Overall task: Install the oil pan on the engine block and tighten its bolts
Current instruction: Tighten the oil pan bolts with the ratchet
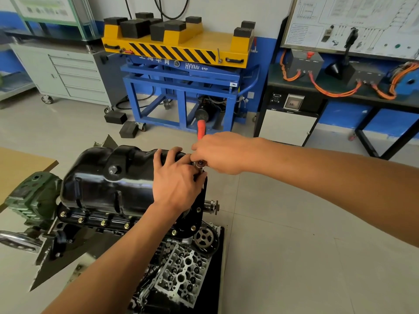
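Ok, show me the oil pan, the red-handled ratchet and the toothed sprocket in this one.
oil pan (99,184): head view, on its glossy black side wall.
red-handled ratchet (201,130): head view, on the red grip sticking up.
toothed sprocket (204,238): head view, on its hub face.

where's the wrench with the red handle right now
Head view, centre: the red-handled metal wrench is gripped by the right hand at the right end of the glossy black metal oil pan, its head beside the left hand.

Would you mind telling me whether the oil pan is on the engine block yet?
On: the black oil pan sits atop it, with bolts seated along its near flange.
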